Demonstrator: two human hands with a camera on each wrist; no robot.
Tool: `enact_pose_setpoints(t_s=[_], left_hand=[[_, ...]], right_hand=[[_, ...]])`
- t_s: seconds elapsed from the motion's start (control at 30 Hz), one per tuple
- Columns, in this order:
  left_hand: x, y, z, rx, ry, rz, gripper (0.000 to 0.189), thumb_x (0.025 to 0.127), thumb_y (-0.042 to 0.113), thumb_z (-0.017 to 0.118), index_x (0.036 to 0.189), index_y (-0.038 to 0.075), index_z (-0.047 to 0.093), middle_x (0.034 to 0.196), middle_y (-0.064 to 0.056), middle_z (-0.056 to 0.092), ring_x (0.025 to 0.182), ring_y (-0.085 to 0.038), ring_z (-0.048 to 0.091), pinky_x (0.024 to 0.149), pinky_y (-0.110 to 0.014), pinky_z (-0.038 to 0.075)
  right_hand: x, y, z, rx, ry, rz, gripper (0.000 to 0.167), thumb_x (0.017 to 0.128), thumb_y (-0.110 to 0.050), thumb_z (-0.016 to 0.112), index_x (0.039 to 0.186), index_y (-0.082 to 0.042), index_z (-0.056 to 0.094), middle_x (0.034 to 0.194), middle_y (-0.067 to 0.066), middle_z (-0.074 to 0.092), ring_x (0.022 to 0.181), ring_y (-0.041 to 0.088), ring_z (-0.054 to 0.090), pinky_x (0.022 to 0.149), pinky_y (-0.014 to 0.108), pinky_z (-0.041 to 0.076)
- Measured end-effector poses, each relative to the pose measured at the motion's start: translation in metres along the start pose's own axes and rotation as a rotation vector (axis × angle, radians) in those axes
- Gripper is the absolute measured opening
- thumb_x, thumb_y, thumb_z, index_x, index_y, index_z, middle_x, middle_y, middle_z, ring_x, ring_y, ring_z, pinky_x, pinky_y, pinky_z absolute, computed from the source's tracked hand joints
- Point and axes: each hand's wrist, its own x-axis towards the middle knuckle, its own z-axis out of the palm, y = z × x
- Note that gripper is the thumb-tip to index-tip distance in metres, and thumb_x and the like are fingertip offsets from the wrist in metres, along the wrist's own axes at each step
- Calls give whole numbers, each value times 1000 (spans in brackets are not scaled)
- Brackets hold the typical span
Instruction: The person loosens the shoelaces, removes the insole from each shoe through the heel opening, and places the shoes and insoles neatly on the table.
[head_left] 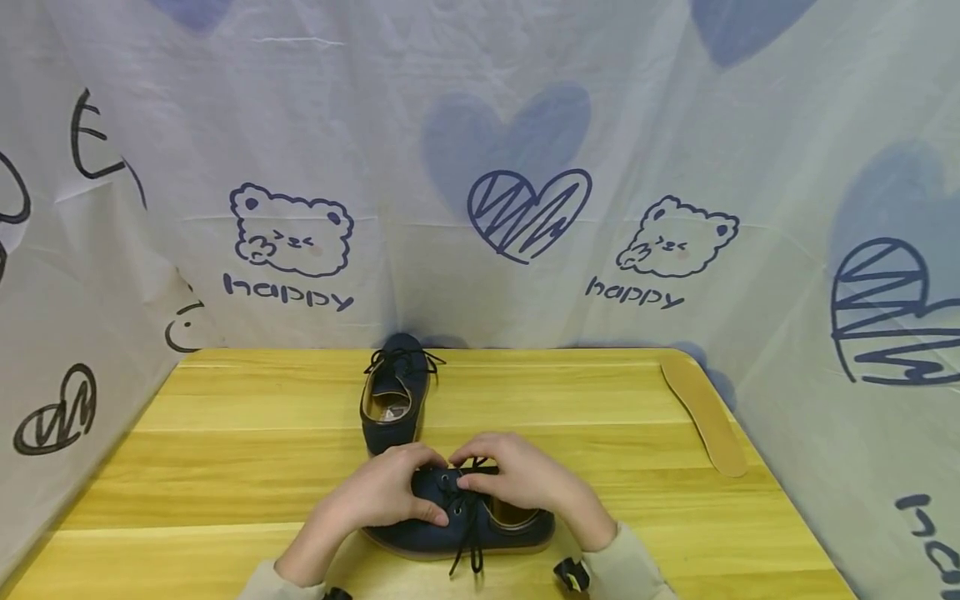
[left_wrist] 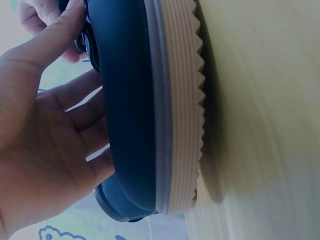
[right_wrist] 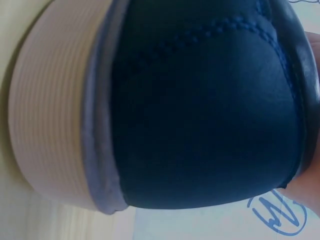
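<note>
A dark blue lace-up shoe (head_left: 420, 537) lies on the table in front of me, toe to the left and opening to the right. My left hand (head_left: 382, 487) grips its front part, thumb on the near side and fingers over the far side. The left wrist view shows the palm beside the dark upper and the ridged pale sole (left_wrist: 182, 115). At the lacing, my right hand (head_left: 521, 475) has its thumb and fingertips on the black shoelace (head_left: 471, 521), whose loops hang down the near side. The shoe's heel (right_wrist: 200, 120) fills the right wrist view.
A matching shoe (head_left: 390, 429) with a tied lace stands behind the first, toe away from me. On the table's right side lies a tan insole (head_left: 701, 412). White printed cloth (head_left: 405, 275) hangs behind and along both sides of the wooden table (head_left: 247, 467).
</note>
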Motion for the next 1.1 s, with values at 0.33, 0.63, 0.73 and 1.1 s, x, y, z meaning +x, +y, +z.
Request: enact_pose_setpoints(t_s=[0.33, 0.63, 0.73, 1.1], left_hand=[[-1, -1, 0, -13, 0, -2, 66, 72, 48, 94, 123, 10, 72, 119, -4, 72, 111, -26, 67, 93, -49, 54], [0, -2, 0, 7, -4, 2, 64, 73, 48, 93, 121, 12, 72, 117, -1, 71, 108, -24, 67, 90, -46, 55], [1, -2, 1, 11, -6, -1, 64, 73, 47, 94, 121, 12, 72, 117, -1, 71, 109, -24, 67, 91, -47, 54], [0, 0, 1, 25, 6, -1, 61, 72, 44, 95, 119, 12, 72, 115, 0, 71, 107, -23, 66, 91, -47, 54]], right_hand=[[-2, -3, 0, -5, 105, -83, 29, 97, -17, 75, 126, -12, 73, 119, 2, 73, 110, 13, 66, 97, 35, 54], [-5, -7, -5, 87, 170, -68, 17, 98, -11, 74, 114, -15, 76, 108, -5, 74, 100, 6, 67, 92, 40, 57], [-6, -8, -6, 119, 184, -71, 17, 98, -11, 74, 114, -14, 75, 105, -5, 74, 96, 4, 67, 89, 42, 58], [-7, -5, -6, 183, 220, -109, 12, 96, -11, 76, 107, -15, 75, 102, -3, 75, 94, 5, 68, 86, 40, 59]])
